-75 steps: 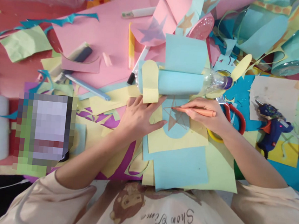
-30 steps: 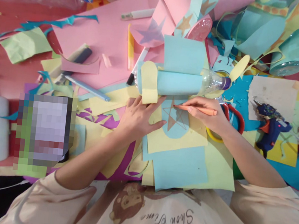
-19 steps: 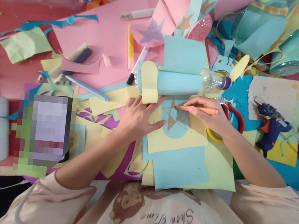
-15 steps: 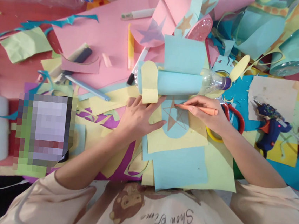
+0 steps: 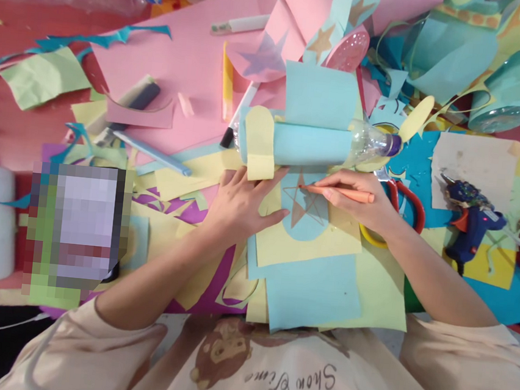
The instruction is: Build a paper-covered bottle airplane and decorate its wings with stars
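In the head view, the bottle (image 5: 311, 145), wrapped in light blue paper, is lying on its side across the table, and I am taking it as the landmark. Just below the bottle, the left hand (image 5: 240, 205) is lying flat with the fingers spread and is gripping nothing. It is pressing on the yellow sheet (image 5: 310, 246), probably so that the papers are not sliding under the pen.

Also just below the bottle, toward its cap end, the right hand (image 5: 365, 202) is closing around an orange pen (image 5: 340, 193). It is holding the pen low and almost level, the tip pointing toward the left hand. The tip is touching a star (image 5: 304, 204) drawn on a rounded light blue piece (image 5: 307, 224), which is lying on the yellow sheet directly under the bottle's middle.

The scissors (image 5: 413, 203) are lying beyond the right hand, partly hidden by it. The glue gun (image 5: 469, 218) is resting farther out past the cap end, apart from the papers.
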`<state>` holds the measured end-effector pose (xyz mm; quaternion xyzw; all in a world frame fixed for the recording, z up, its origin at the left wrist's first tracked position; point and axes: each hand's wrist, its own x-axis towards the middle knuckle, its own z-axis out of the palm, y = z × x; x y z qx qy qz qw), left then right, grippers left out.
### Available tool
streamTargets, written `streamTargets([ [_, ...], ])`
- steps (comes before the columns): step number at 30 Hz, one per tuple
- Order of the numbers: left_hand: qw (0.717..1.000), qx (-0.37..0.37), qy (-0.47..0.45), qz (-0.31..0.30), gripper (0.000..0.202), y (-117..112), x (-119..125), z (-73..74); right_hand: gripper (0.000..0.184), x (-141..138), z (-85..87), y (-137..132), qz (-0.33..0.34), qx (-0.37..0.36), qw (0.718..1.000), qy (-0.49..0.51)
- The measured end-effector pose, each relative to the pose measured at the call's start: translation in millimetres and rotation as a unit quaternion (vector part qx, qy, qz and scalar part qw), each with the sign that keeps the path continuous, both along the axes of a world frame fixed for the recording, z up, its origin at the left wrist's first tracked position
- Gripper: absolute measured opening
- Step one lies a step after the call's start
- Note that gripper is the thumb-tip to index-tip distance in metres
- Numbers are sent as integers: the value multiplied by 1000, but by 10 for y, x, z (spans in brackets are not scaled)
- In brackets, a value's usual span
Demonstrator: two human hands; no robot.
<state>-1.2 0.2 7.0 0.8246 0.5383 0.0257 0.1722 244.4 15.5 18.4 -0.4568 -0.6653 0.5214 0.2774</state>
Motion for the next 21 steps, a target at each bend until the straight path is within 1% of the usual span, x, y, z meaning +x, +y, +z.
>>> streamTargets([
  [5, 1000, -7, 2, -3, 66, 9, 3, 3, 25, 0, 2, -1, -1, 5, 1000, -7],
  [12, 1000, -10, 21, -5, 67, 12, 13, 11, 26, -10, 16, -1, -16, 40, 999, -22],
  [16, 999, -11, 29, -7, 69, 10, 7, 12, 25, -11, 19, -8, -21, 42, 999, -14],
  [21, 1000, -9, 18, -3, 67, 9, 9, 11, 24, 0, 17, -4, -17, 22, 1000, 0],
])
